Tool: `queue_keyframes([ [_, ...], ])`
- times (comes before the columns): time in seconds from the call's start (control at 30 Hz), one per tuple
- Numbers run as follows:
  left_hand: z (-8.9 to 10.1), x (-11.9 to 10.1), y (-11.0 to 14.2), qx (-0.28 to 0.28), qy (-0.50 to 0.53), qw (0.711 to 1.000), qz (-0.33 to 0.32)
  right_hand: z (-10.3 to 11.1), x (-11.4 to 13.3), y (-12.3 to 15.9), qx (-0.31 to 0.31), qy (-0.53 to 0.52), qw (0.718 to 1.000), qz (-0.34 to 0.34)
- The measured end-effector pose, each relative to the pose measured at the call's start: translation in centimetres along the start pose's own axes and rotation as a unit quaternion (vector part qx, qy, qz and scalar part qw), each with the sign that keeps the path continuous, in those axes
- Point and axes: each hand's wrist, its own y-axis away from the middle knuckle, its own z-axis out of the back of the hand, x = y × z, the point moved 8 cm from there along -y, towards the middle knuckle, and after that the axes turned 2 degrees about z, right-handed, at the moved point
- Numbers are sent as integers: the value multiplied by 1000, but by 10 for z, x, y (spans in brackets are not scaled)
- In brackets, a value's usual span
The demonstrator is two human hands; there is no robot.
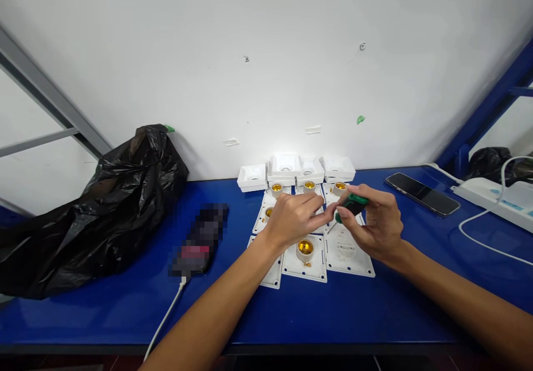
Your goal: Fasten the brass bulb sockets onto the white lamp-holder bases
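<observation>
My right hand [377, 221] is closed around a green and black screwdriver [353, 204], its thin shaft slanting down to the left. My left hand [293, 218] reaches in from the left, its fingers curled and meeting near the screwdriver's handle. Whatever they may pinch is hidden. Below both hands lie white square plates in rows. A front plate with a gold-lined lamp socket [305, 249] sits below my left hand. To its right, under the screwdriver, is a flat plate [350, 257] with no socket showing. Other plates are partly covered by my hands.
White square housings [285, 165] stand along the wall behind the plates. A black plastic bag [125, 210] fills the left side of the blue table [333, 315]. A phone on a cable [200, 243] lies left, another phone [422, 193] right, beside a white power strip [495, 201].
</observation>
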Motion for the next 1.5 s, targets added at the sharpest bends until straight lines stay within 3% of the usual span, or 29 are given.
queue_keyframes([
  [0.23, 0, -1, 1, 5, 9, 1000, -5, 5, -8, 6, -8, 26, 999, -30],
  [1.1, -7, 8, 2, 34, 37, 998, 26, 8, -2, -1, -26, 22, 998, -53],
  [1.5, -12, 9, 2, 78, 36, 995, 45, 10, -6, 2, -33, 61, 994, -79],
])
